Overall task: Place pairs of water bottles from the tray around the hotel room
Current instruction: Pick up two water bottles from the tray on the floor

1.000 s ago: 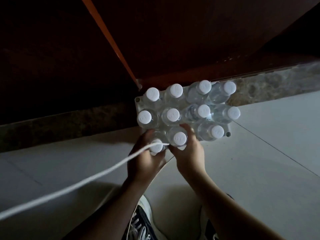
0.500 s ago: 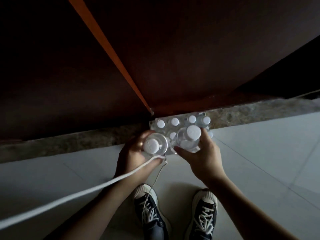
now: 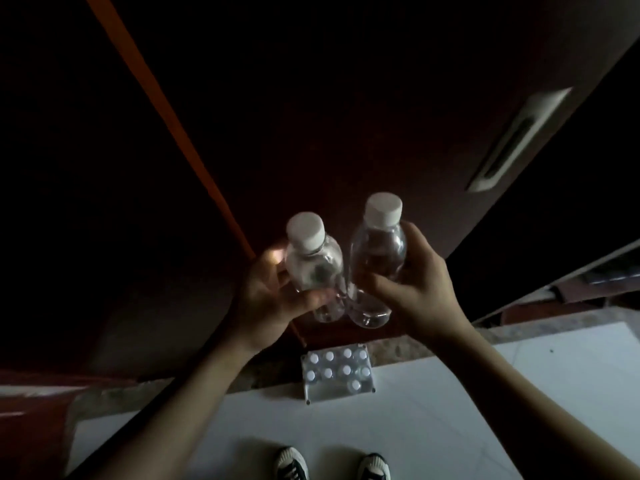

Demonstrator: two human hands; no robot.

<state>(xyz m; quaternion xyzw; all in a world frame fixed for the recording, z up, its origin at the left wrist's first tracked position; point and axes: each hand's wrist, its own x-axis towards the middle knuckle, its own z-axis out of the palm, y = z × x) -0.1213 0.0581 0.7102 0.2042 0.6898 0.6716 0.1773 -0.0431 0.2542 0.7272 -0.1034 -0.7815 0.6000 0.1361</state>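
Left hand point(image 3: 273, 299) wraps a clear plastic white-capped water bottle point(image 3: 313, 268); right hand point(image 3: 414, 289) clutches a second clear white-capped bottle point(image 3: 377, 258) — both upright, touching, raised before a dark wooden door point(image 3: 346, 98). Clear plastic tray point(image 3: 337, 393) with nine capped bottles sits on the pale floor point(image 3: 450, 410) below.

Two held bottles point(image 3: 313, 268), nine in one tray point(image 3: 337, 393).

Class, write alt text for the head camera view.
A person's left hand and right hand each hold a clear white-capped water bottle upright, side by side, above a tray of bottles on the pale floor.
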